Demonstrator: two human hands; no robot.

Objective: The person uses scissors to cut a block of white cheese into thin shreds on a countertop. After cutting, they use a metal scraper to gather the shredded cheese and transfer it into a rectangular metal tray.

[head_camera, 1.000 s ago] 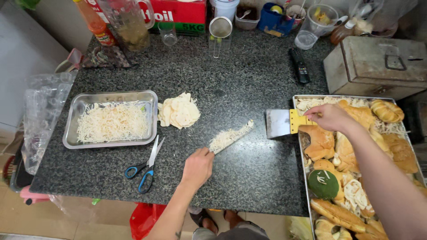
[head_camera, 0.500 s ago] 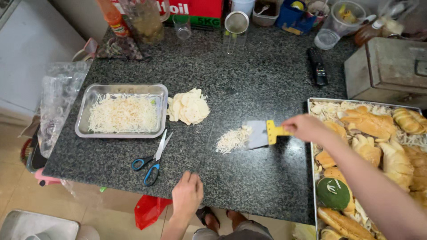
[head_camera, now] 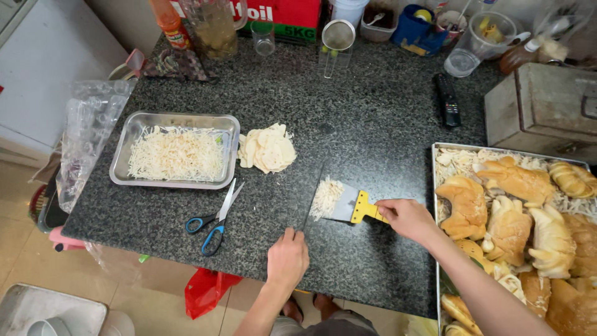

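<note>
Dark speckled stone forms the tabletop (head_camera: 385, 118). On it the right hand (head_camera: 407, 218) grips the yellow handle of a scraper (head_camera: 351, 206), its blade against a small pile of shreds (head_camera: 325, 198). Nearer the front edge, the left hand (head_camera: 287, 256) holds a knife (head_camera: 309, 202), fingers curled. Scissors (head_camera: 214, 221) lie beside a metal tray (head_camera: 176, 155) of shreds.

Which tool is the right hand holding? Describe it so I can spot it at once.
On the dark speckled counter, just left of the tray of bread, the right hand grips a scraper. Its yellow handle and flat metal blade, set against a pile of white shreds, distinguish it from the blue-handled scissors.
</note>
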